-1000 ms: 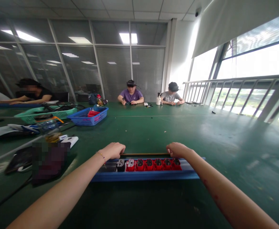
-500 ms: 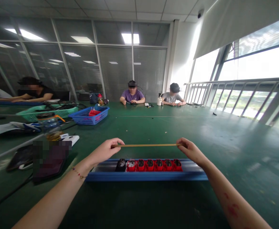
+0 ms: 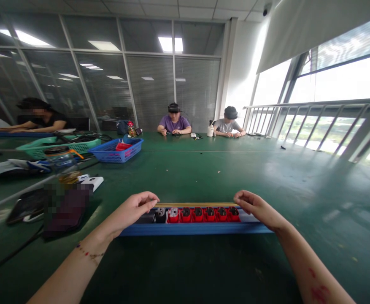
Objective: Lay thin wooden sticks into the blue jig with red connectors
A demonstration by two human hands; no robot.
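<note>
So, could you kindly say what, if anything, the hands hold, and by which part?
I can't tell: the left hand and right hand are near the ends of the golden strip, but any grip is unclear.

Housing [image 3: 197,229] is blue, sockets [image 3: 198,216] red/blk, strips [image 3: 197,204] gold, tbl [image 3: 191,177] grn.

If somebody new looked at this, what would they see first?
Probably the six red pieces with one black piece at their left, lined up in the long blue tray. Then the left hand and right hand, near the ends of the thin golden strips along the tray's far edge. Back left, a blue basket holds a red thing.
</note>
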